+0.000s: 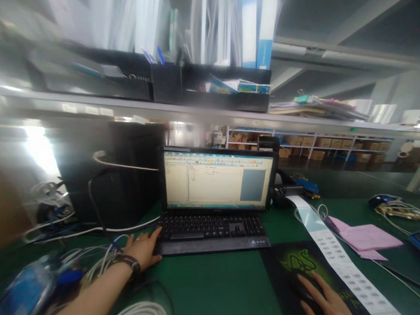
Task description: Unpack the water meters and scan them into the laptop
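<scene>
You at a green workbench [214, 286]: one monitor [216, 178], one keyboard, one mouse, two hands.

Left of the monitor, one black PC tower [110, 179]; lower right of it, one long label strip [337, 256] and pink papers [364, 237], sheet count unclear. Directly below the monitor, your keyboard [212, 226]: looks light, stiff; take it by the front edge. Your left hand [142, 249] rests at its left end, fingers apart. Lower right of the monitor, your right hand [321, 296] covers one dark mouse [304, 301] on one black mouse pad [282, 265], fingers apart, not clamped. Mouse looks light, smooth; hold it by the sides.
</scene>
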